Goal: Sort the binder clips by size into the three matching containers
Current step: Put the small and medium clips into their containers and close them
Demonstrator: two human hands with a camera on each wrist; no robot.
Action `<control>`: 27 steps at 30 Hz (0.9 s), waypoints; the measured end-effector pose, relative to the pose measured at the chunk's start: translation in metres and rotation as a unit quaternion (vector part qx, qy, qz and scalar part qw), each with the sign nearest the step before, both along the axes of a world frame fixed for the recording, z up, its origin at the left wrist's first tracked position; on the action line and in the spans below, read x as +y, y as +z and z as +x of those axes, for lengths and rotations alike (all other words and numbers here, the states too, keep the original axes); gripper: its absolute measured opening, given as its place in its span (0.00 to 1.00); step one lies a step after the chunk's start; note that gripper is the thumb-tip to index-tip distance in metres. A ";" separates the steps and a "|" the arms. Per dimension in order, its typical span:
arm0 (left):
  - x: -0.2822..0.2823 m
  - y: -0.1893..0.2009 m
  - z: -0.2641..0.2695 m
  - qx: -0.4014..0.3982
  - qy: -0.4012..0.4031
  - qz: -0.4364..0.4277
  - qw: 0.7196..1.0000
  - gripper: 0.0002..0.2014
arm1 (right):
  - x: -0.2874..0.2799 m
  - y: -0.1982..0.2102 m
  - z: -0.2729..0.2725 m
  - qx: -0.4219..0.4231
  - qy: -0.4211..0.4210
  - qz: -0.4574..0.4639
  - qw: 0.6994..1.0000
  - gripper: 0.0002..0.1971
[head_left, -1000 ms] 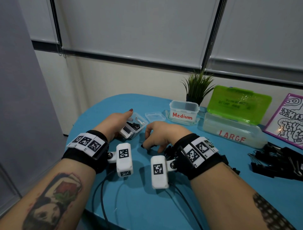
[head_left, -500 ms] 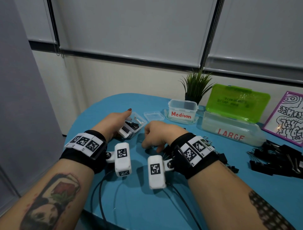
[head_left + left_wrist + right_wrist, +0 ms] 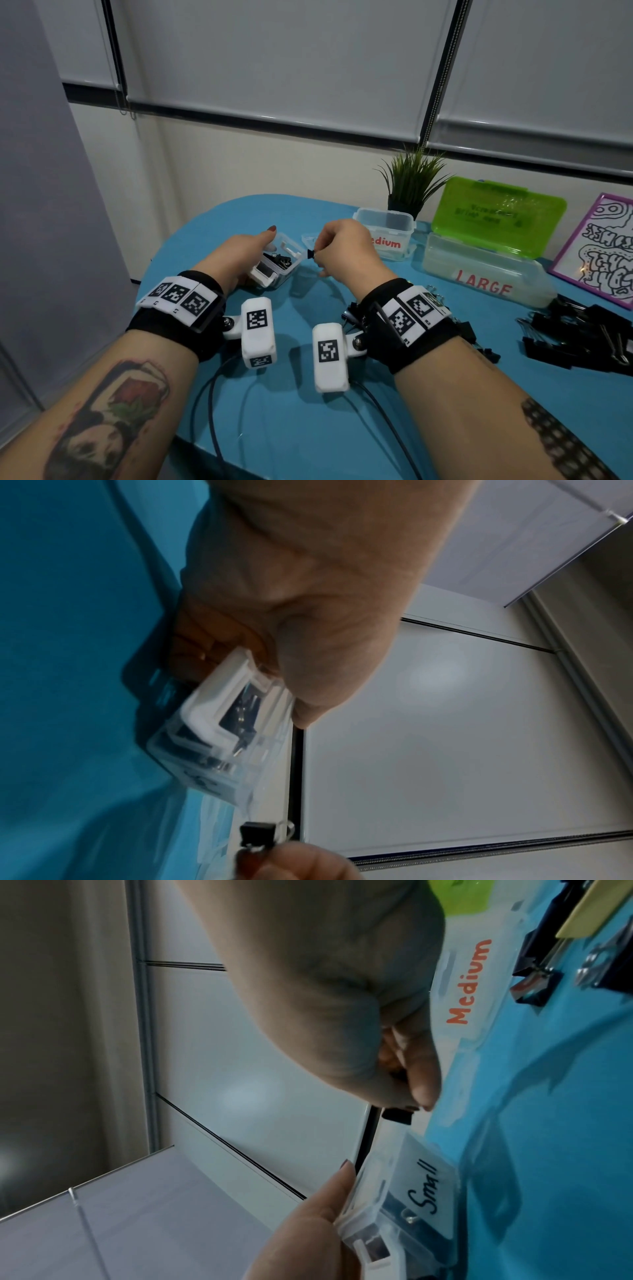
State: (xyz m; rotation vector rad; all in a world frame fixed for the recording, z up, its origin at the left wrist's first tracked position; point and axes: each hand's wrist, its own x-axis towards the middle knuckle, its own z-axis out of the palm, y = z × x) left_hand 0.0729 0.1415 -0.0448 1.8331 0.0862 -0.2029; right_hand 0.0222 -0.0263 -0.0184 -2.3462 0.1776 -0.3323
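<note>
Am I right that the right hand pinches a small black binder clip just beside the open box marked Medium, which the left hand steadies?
Not quite. The box that the left hand steadies is marked Small, not Medium, as the right wrist view shows. The rest holds: the right hand pinches a small black binder clip just beside it.

Tiny black metal binder clip [image 3: 310,254], pinched in air beside small clear plastic box labelled "Small" [image 3: 278,265], tilted, open, clips inside; clear tub labelled "Medium" [image 3: 385,231]; long clear case labelled "LARGE" [image 3: 479,270], green lid raised; heap of large black clips [image 3: 582,334] at right
</note>
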 end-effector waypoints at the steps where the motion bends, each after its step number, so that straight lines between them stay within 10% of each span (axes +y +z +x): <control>1: 0.000 0.000 0.000 0.003 -0.002 -0.001 1.000 0.24 | 0.000 -0.001 0.002 -0.027 -0.007 0.024 0.999 0.15; 9: -0.002 -0.001 0.000 0.000 -0.026 -0.006 1.000 0.24 | 0.003 -0.007 0.002 -0.104 0.094 0.058 0.988 0.10; 19: -0.001 -0.004 0.002 -0.038 -0.039 0.037 0.998 0.24 | 0.014 -0.007 -0.006 -0.053 0.230 0.137 0.962 0.33; 27: -0.001 -0.001 -0.003 -0.034 -0.065 -0.017 0.997 0.28 | 0.003 -0.009 0.007 -0.010 0.045 0.132 0.990 0.14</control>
